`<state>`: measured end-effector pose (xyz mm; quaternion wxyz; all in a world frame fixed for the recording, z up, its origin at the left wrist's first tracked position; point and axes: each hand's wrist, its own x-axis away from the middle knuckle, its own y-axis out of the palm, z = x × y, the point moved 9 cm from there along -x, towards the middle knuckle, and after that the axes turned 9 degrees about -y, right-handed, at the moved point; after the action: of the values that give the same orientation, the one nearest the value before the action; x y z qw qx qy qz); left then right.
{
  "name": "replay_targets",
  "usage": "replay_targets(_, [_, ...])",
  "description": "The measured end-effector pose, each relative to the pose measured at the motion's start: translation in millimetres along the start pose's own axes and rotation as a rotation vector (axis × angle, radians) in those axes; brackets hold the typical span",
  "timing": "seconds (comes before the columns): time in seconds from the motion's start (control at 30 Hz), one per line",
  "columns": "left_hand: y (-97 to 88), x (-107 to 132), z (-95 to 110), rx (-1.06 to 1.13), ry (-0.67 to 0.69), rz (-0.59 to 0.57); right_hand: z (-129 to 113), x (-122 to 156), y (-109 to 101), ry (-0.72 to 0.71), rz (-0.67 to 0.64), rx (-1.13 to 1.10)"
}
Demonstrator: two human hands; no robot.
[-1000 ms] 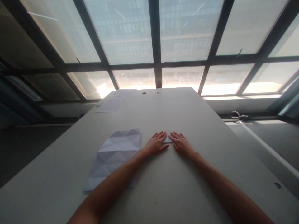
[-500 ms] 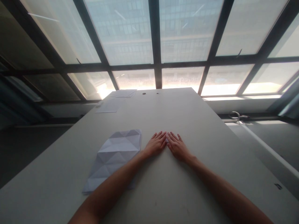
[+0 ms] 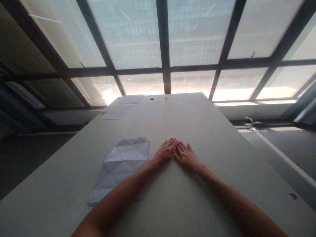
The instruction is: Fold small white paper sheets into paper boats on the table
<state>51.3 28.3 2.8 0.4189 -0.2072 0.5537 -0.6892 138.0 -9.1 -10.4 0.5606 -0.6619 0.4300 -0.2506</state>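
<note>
My left hand (image 3: 165,152) lies flat on the table, fingers stretched out, its tips close against those of the other hand. My right hand (image 3: 187,157) also rests flat with extended fingers, meeting the left near the middle of the table. A small bit of white paper (image 3: 176,145) shows between and under the fingers; most of it is covered, so its shape cannot be made out. To the left, partly behind my left forearm, lies a larger creased white paper (image 3: 127,154) with a pattern of triangular folds.
The white table (image 3: 187,118) reaches toward the windows. Flat white sheets (image 3: 113,112) lie at its far left, and a round hole (image 3: 152,99) is at the far edge. A metal ring-shaped object (image 3: 247,121) stands beyond the right edge.
My right hand has shifted slightly down and its fingers have slid a little over the small paper. The left hand and the creased paper stay nearly in place.
</note>
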Motion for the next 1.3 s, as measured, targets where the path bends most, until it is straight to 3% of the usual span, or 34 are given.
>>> replay_targets(0.1, [13.8,4.8,6.2,-0.066,0.043,-0.122,2.0,0.0,1.5,0.013,-0.012,-0.005])
replay_targets(0.2, [17.1,6.1,3.9,-0.12,0.019,-0.148,10.6,2.2,3.7,0.088,-0.034,0.0])
replay_targets(0.57, [15.4,8.1,-12.0,-0.182,-0.133,-0.074,47.0,13.5,5.9,0.439,0.003,0.029])
replay_targets(0.93, [17.2,5.5,-33.0,-0.188,-0.289,0.017,47.2,13.2,6.2,0.448,0.031,0.046])
replay_targets(1.03, [12.0,3.2,-31.3,-0.144,-0.251,0.032,47.0,13.1,4.4,0.441,0.062,0.051])
replay_targets(1.2, [-2.8,-0.3,-10.0,-0.061,-0.06,0.057,44.2,13.9,-1.3,0.414,0.115,0.053])
replay_targets(1.3, [-12.9,0.1,-2.9,-0.053,-0.048,0.081,42.2,12.7,-3.7,0.382,0.123,0.031])
